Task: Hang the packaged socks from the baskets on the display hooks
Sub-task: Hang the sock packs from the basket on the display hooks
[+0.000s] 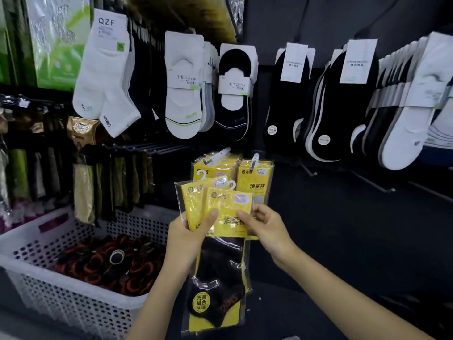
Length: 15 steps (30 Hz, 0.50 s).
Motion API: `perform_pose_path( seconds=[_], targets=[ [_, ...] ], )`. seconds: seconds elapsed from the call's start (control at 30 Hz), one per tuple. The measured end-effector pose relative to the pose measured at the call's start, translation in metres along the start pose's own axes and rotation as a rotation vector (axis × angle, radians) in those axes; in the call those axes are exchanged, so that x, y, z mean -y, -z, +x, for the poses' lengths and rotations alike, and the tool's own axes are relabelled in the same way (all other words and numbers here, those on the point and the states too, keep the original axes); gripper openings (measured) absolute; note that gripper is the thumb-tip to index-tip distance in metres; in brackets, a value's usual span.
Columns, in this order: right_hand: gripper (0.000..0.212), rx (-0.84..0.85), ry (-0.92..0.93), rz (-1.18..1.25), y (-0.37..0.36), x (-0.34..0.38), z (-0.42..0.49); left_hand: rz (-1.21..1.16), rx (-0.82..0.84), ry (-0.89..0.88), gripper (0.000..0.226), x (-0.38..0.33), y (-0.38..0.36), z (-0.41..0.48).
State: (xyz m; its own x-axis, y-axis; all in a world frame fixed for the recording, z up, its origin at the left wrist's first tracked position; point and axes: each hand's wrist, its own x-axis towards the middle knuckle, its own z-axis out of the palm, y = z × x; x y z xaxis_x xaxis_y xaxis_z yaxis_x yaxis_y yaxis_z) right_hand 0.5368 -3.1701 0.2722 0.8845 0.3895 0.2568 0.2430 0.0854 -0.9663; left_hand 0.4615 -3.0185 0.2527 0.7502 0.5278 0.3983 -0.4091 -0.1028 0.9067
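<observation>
Low in the middle of the head view I hold a fanned bunch of yellow sock packs with black socks inside and white plastic hangers on top. My left hand grips the bunch from the left, thumb across the front pack. From the right, my right hand pinches the front pack's edge. Just behind, more of the same yellow packs hang on two display hooks. A white perforated basket at the lower left holds black-and-orange sock bundles.
White and black no-show socks hang in rows on the dark wall above. Bare metal hooks stick out at the right. Dark packaged goods fill the racks on the left.
</observation>
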Motion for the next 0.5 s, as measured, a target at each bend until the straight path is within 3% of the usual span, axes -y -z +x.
perform_pose_path(
  seconds=[0.13, 0.33, 0.5],
  targets=[
    [0.008, -0.102, -0.028, 0.097, 0.018, 0.0, -0.003, 0.074, -0.04, -0.047, 0.051, 0.0, 0.008, 0.002],
    [0.009, -0.3, 0.025, 0.115, 0.045, 0.003, 0.009, 0.161, -0.063, -0.098, 0.045, -0.001, 0.024, 0.01],
    [0.008, -0.311, 0.071, 0.048, 0.044, 0.008, 0.031, 0.122, -0.055, -0.054, 0.045, 0.003, 0.029, 0.015]
  ],
)
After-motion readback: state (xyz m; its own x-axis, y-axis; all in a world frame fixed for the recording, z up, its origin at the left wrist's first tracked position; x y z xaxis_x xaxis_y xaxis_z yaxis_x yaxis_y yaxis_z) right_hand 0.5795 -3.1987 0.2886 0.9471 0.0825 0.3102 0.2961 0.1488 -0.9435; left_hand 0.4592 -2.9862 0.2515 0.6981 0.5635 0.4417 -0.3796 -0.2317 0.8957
